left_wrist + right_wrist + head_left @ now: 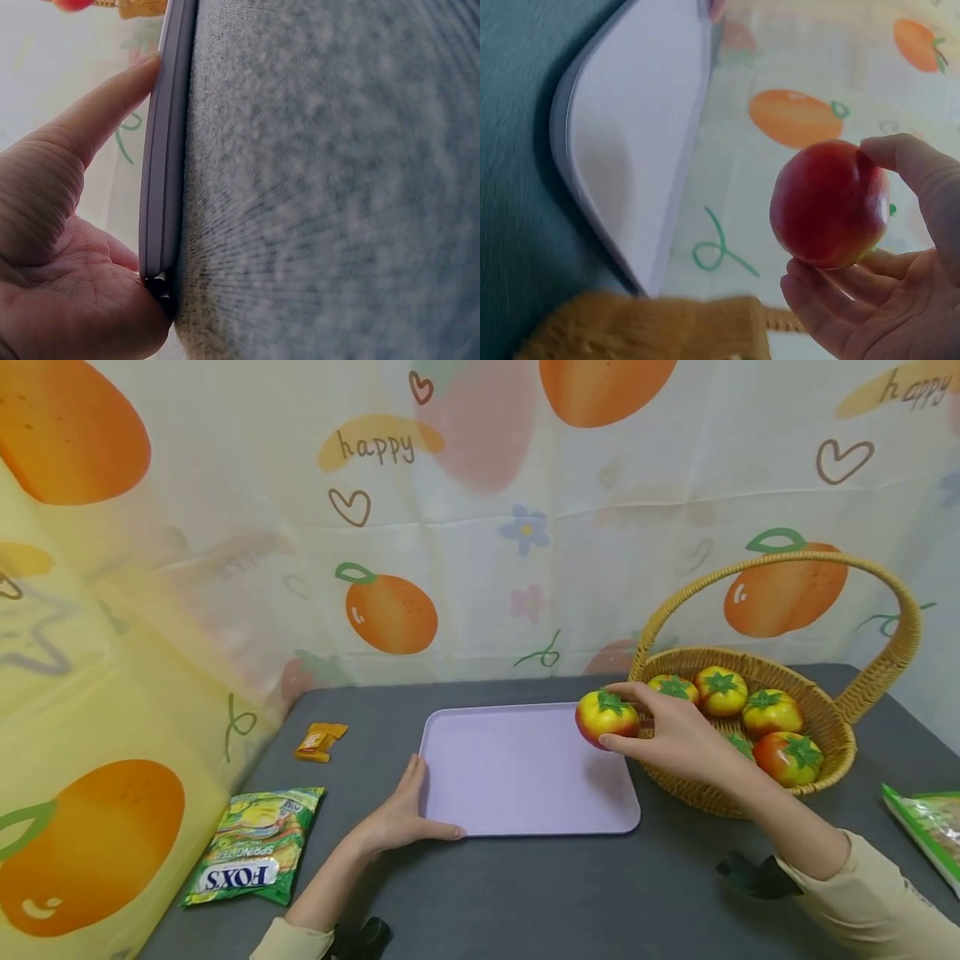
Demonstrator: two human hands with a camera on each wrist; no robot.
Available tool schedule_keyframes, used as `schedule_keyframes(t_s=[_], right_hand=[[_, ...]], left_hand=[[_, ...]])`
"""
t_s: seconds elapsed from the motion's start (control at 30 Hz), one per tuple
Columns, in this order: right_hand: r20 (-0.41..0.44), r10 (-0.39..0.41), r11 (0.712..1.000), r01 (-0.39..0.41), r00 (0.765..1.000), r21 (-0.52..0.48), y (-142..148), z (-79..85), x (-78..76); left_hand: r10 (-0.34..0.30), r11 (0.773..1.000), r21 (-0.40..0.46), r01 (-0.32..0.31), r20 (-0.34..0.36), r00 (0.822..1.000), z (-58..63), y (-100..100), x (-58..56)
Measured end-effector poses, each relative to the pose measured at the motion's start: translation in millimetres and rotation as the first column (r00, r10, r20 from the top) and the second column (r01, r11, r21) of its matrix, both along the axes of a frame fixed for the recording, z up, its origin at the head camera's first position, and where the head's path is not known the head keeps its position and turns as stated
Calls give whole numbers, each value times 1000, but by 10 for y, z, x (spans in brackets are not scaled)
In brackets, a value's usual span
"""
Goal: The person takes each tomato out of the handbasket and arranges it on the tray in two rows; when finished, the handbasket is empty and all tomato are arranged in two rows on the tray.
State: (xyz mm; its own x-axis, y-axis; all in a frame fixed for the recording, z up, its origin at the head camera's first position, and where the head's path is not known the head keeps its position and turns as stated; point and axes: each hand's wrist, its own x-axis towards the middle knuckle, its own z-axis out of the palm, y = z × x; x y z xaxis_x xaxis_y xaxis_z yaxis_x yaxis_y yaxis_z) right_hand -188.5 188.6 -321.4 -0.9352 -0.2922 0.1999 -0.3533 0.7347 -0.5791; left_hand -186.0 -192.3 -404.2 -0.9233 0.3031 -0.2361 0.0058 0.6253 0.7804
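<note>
My right hand holds a yellow-and-red tomato with a green leafy top, thumb and fingers on its sides. It hangs over the right end of a pale lilac tray. Seen from the right wrist, the tomato's smooth red underside faces the camera. My left hand spans the tray's near left corner, fingers straight along the left edge and thumb along the front edge. In the left wrist view that thumb touches the tray's rim.
Right of the tray stands a wicker basket with a tall handle and several similar tomatoes inside. At the left lie a green FOX'S bag and a small orange packet. Another green bag sits at the right edge.
</note>
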Motion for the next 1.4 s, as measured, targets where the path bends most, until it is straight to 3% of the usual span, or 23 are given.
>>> schedule_keyframes(t_s=[0.67,1.0,1.4], right_hand=[[21,89,989,-86,996,-119,-533,-337,-364],[29,112,987,-108,993,-117,-799,-425,-513],[118,149,976,-127,982,-175,-1084,-537,-671]], left_hand=[[7,1000,1,-7,2,1000,-25,-6,-6],[21,1000,-2,-21,8,1000,-21,4,2],[19,1000,-4,-19,23,1000,-7,3,-2]])
